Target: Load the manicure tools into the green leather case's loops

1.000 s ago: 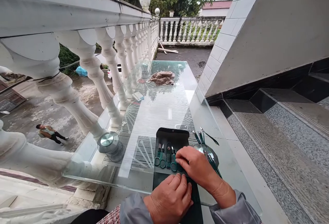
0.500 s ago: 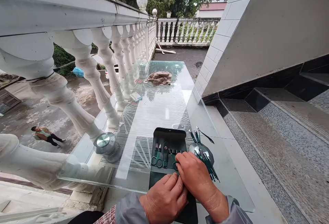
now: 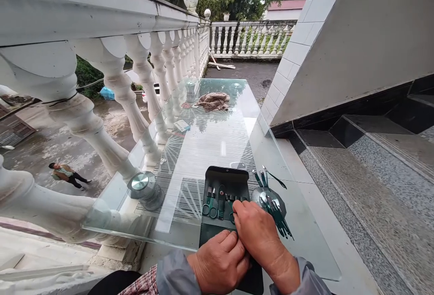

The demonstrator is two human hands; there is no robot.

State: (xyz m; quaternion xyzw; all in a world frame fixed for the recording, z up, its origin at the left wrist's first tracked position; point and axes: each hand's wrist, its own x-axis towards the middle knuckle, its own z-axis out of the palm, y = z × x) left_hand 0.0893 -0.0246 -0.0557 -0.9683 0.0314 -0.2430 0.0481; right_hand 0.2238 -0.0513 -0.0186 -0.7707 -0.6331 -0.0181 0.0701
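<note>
An open black tool case point(image 3: 225, 182) lies on the glass table point(image 3: 210, 146) at its near end. Green-handled scissors point(image 3: 210, 207) and other small tools sit strapped inside it. My right hand point(image 3: 256, 234) rests on the case's lower right part, fingers curled over a tool there. My left hand point(image 3: 220, 261) lies closed on the near flap of the case, its fingertips meeting the right hand. What the fingers pinch is hidden. A heap of loose green metal tools point(image 3: 273, 202) lies just right of the case.
A white stone balustrade point(image 3: 135, 73) runs along the table's left side. A crumpled brown cloth point(image 3: 213, 100) and a small card point(image 3: 182, 126) lie farther along the glass. Granite steps point(image 3: 373, 168) rise on the right. A person point(image 3: 64, 174) walks on the ground below.
My right hand has slid back toward me, off the middle of the case to its lower right. My left hand stays on the near flap.
</note>
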